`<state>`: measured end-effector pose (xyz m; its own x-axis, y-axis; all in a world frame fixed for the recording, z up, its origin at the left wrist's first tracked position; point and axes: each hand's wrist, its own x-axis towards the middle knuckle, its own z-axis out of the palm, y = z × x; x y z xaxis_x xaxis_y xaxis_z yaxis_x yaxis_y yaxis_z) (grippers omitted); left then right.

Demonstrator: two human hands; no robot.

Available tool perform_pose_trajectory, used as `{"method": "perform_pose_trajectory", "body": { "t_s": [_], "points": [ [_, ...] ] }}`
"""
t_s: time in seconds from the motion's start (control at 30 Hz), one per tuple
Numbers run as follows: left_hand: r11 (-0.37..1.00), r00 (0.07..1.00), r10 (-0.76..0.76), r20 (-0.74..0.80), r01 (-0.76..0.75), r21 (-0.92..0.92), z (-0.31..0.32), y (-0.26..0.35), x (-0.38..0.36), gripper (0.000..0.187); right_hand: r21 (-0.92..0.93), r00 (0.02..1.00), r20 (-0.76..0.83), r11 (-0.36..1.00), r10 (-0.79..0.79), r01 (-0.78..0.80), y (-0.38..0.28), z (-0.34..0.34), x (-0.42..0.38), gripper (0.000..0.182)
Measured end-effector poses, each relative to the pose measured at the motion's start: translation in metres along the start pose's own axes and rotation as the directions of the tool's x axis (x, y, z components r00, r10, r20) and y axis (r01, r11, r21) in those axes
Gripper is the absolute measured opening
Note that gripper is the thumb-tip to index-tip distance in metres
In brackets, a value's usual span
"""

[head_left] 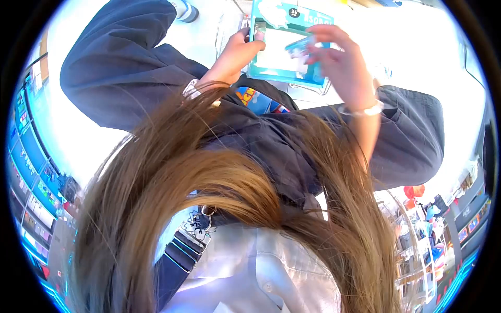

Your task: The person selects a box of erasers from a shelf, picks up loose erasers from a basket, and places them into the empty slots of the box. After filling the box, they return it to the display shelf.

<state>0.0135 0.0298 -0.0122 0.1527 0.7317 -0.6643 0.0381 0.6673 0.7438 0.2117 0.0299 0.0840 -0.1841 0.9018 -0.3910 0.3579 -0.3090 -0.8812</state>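
Observation:
My left hand (236, 56) holds the left side of a teal box (311, 76), its thumb over the rim and its fingers partly hidden. The box has a white interior, a printed badge reading 36 and upside-down lettering. My right hand (339, 60) is raised over the box's right side. Pinched in its fingers is a small blue and white packet (299, 48), blurred, its print unreadable. A pale piece (302, 68) shows inside the box below the packet. A blue package (258, 100) with yellow lettering is near my lap, partly covered by dark clothing.
Under the box runs a thin wire frame (323, 89) on a bright white surface. A round container (186, 11) stands at the top left. Shelves with goods (32, 161) line the far left; a white rack (425, 261) with colourful items is at the right. Long hair hangs across the lower view.

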Motion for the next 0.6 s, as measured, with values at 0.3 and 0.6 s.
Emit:
{"method": "perform_pose_trajectory", "body": {
  "t_s": [0.3, 0.6],
  "points": [
    [0.986, 0.996, -0.081, 0.032, 0.085, -0.144, 0.017, -0.012, -0.007, 0.025, -0.316, 0.928, -0.349, 0.949, -0.132, 0.016, 0.073, 0.059, 0.027, 0.03],
    [0.979, 0.998, -0.062, -0.019, 0.057, -0.198, 0.014, -0.009, -0.005, 0.027, -0.39, 0.986, -0.154, 0.921, -0.068, 0.002, 0.072, 0.064, 0.021, 0.043]
  ]
}}
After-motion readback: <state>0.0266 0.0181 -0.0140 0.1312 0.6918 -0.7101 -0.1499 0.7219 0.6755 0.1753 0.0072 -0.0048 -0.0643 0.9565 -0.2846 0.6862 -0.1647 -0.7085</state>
